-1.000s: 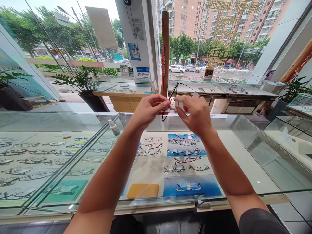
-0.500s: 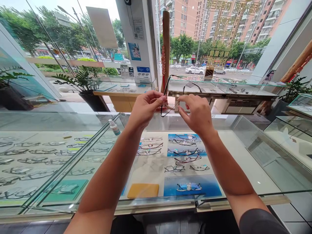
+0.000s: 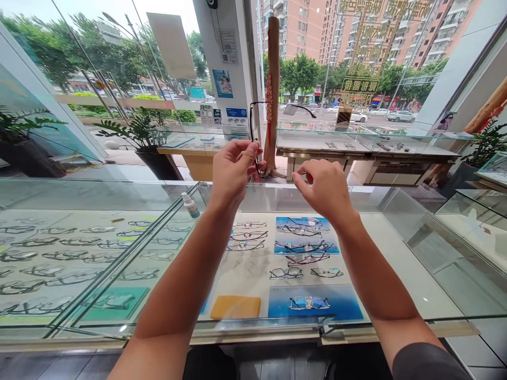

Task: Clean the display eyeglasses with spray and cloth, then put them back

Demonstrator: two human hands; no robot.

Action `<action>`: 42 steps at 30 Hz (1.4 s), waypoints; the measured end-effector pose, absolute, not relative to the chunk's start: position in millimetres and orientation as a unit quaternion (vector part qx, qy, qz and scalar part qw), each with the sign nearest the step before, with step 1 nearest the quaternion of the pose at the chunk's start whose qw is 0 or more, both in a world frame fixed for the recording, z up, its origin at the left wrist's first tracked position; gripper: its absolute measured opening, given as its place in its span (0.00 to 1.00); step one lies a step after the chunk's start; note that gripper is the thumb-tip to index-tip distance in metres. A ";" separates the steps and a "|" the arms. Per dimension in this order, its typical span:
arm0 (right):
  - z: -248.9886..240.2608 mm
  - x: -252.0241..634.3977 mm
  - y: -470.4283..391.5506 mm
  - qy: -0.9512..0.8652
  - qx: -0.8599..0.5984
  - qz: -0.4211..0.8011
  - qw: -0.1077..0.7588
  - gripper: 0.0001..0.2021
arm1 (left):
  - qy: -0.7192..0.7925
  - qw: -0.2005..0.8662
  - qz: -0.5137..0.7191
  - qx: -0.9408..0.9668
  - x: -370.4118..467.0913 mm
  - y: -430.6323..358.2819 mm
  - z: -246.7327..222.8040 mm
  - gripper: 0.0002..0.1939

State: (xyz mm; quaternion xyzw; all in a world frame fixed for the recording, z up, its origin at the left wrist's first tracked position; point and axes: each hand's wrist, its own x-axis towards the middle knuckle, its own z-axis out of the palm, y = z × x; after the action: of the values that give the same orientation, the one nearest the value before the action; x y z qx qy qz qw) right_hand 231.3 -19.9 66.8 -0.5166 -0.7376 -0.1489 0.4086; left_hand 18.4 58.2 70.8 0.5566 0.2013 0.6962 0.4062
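Observation:
My left hand (image 3: 233,169) pinches a pair of dark thin-framed eyeglasses (image 3: 251,124) between thumb and fingers, held up above the glass counter. The frame stands tilted, one dark side running down past my fingertips, with a temple arm (image 3: 303,108) reaching out to the right. My right hand (image 3: 325,184) is level with it, a short gap away. Its thumb and forefinger are curled together; whether anything thin is between them I cannot make out. Below both hands, several eyeglasses (image 3: 304,245) lie inside the display case.
The glass counter (image 3: 400,248) spans the front. A small spray bottle (image 3: 190,205) stands on its top at the left. Inside lie a yellow case (image 3: 235,307) and more eyeglasses (image 3: 63,256). Farther back are a wooden post (image 3: 273,79), another showcase (image 3: 317,140) and a potted plant (image 3: 156,163).
The eyeglasses have turned and shifted up and left in my left hand. My right hand, earlier at the frame's right side, is now apart from it and slightly lower.

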 end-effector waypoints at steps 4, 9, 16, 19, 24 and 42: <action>65.9 229.4 -19.4 -0.747 -0.451 -0.084 0.481 0.08 | 0.204 0.432 0.649 0.592 25.3 51.9 67.4 0.25; 60.6 223.2 -17.5 -0.773 -0.375 0.006 0.512 0.15 | 0.174 0.472 0.576 0.644 41.6 34.7 62.0 0.24; 64.7 213.5 -25.3 -0.775 -0.352 0.076 0.519 0.11 | 0.182 0.518 0.532 0.644 42.0 21.1 66.8 0.25; 62.8 207.3 -30.5 -0.761 -0.362 0.107 0.528 0.12 | 0.196 0.467 0.543 0.670 35.2 17.7 66.8 0.21; 30.8 214.7 -33.6 -0.725 -0.424 0.114 0.530 0.20 | 0.312 0.244 0.623 0.674 -5.8 20.2 45.1 0.07; -60.2 255.4 -0.3 -0.665 -0.522 0.048 0.532 0.22 | 0.593 0.046 0.675 0.437 -167.4 107.3 -73.5 0.14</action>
State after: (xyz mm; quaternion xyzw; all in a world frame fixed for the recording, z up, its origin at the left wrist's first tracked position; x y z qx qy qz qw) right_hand 255.4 -0.3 -60.2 -0.5216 -0.6651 0.0482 0.5323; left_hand -167.4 107.3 -73.5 0.4368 0.5931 0.6748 0.0461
